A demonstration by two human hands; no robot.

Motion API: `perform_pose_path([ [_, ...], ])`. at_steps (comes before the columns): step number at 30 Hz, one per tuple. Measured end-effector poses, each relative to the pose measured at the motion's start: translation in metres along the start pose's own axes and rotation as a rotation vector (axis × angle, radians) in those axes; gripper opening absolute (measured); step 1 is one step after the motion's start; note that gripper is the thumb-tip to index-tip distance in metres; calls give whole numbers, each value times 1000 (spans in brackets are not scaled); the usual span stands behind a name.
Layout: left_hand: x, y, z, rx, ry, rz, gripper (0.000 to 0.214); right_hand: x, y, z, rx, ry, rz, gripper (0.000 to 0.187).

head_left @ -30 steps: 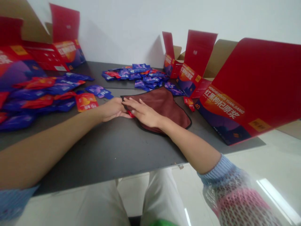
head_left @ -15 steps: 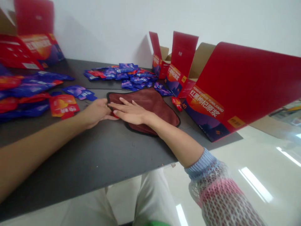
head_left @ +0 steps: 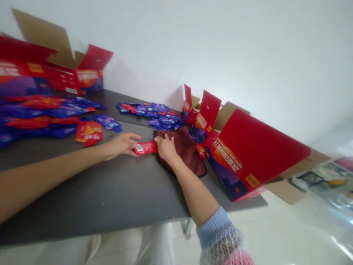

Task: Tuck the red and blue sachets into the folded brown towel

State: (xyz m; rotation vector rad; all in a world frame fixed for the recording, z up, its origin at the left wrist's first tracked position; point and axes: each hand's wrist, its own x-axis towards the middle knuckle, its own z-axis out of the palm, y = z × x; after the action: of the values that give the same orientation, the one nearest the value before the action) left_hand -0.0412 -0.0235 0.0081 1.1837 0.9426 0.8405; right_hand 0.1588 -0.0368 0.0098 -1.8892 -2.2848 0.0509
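A slim red sachet (head_left: 146,148) with a white label lies on the dark table between my two hands. My left hand (head_left: 121,144) has its left end between thumb and fingers, the index finger held off above it. My right hand (head_left: 167,149) is curled on the left edge of a brown cloth (head_left: 186,149) with dark edging, at the sachet's right end. The cloth lies bunched under that hand, and its fingertips partly hide where cloth and sachet meet.
Blue and red sachets (head_left: 41,112) are heaped at the left, with an orange-red sachet (head_left: 88,133) beside them. Another pile (head_left: 154,115) lies by the wall. Open red cartons (head_left: 242,154) line the right side; more cartons (head_left: 71,79) stand at the back left.
My right hand has moved right, drawing the cloth's edge with it and uncovering the red sachet. My left hand has shifted slightly left along the sachet. The camera view has turned.
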Motion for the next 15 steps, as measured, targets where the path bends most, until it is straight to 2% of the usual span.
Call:
perform_pose_path([
  [3, 0, 6, 3, -88, 76, -65, 37, -5, -15, 2, 6, 30, -82, 52],
  [6, 0, 8, 2, -128, 118, -137, 27, -14, -32, 2, 166, 18, -183, 54],
  [11, -3, 7, 2, -95, 80, -88, 17, -24, -48, -5, 437, -56, -327, 59],
  [15, -3, 6, -1, -85, 34, -62, 25, -16, -41, -4, 534, 3, -361, 55],
])
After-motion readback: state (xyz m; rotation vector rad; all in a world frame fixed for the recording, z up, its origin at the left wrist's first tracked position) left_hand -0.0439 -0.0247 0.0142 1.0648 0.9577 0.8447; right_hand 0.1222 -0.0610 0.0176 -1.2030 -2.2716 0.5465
